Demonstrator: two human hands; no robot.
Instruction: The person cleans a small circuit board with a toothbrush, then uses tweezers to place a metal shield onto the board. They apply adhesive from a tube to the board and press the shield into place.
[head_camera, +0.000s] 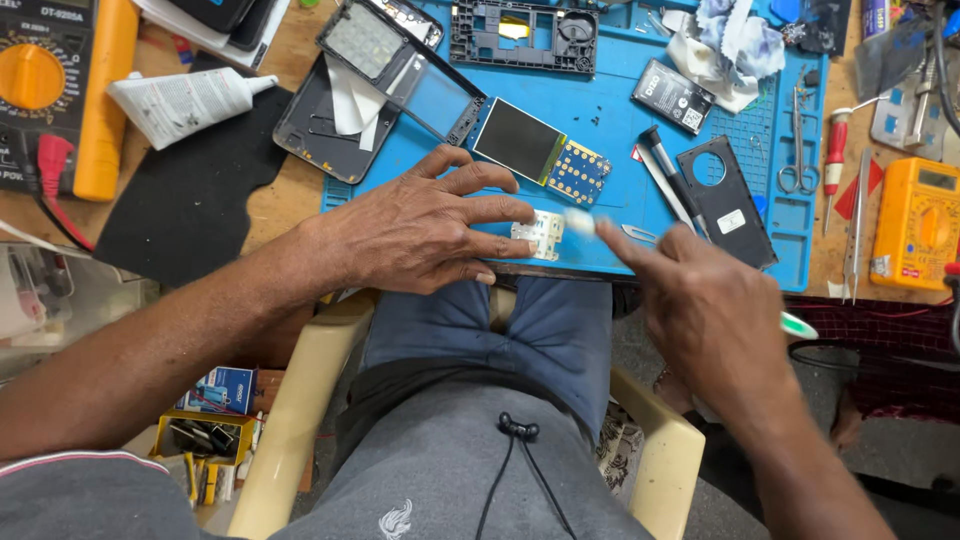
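Blue silicone work mat (610, 150); 1 white squeeze tube (185, 103); 1 small dark rectangular display with blue keypad board (540, 152); 1 black rectangular battery (672, 96); steel scissors (797, 150); 1 orange multimeter (918, 225); 1 red-handled screwdriver (834, 152); crumpled white cloth (725, 45).

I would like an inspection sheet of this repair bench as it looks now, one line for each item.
Surface: blue work mat on a wooden bench; its near edge is by the person's lap.
Job's things: small white keypad piece on the mat; small display with keypad board behind it.
Clutter: white tube, phone frames, battery, black back cover, scissors, crumpled cloth, two yellow multimeters.
Grippers: left hand lies flat, fingers touching the keypad piece; right hand is blurred, a white-tipped tool at its fingers.
Cables: red probe lead at far left.
Surroundings: cream plastic chair; box of small parts on the floor.
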